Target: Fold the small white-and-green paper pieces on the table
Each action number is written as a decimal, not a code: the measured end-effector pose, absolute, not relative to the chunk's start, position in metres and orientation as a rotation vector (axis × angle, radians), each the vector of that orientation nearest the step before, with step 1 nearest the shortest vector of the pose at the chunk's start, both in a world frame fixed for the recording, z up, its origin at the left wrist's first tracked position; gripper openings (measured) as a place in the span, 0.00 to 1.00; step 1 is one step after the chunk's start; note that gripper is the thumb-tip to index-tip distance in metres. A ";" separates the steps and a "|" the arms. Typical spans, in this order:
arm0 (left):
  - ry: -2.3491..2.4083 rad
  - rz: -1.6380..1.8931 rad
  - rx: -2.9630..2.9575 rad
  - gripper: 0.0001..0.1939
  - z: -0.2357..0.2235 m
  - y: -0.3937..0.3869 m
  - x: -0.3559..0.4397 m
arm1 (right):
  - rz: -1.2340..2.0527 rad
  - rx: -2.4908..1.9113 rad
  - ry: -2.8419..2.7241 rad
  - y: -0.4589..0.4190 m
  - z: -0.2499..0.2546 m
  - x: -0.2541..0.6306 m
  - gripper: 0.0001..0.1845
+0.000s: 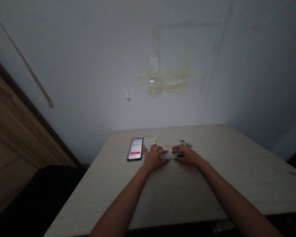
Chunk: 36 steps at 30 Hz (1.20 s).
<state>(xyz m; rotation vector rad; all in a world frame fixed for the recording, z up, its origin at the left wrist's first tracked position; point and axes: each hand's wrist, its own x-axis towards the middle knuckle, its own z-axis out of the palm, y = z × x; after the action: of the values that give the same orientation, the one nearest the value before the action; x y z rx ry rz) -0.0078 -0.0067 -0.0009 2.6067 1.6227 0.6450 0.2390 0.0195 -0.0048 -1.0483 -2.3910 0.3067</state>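
Right of the phone on the table, a small printed card lies between the left hand and right hand, touching both; whether either grip is clenched cannot be told. Just beside the phone: a leaflet.

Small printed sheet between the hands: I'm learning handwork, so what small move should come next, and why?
Perhaps press the printed sheet lightly against the table, to steady it: the left hand and right hand appear to meet it from opposite sides.
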 end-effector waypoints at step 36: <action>1.621 0.678 2.551 0.16 0.010 -0.008 -0.003 | 0.429 -1.116 -2.220 0.021 0.003 0.238 0.10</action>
<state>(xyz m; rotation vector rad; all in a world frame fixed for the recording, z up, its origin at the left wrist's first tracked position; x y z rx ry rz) -0.0034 -0.0076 0.0097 2.5512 1.6207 0.6781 0.2376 0.0207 0.0028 -1.1156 -2.2195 0.4286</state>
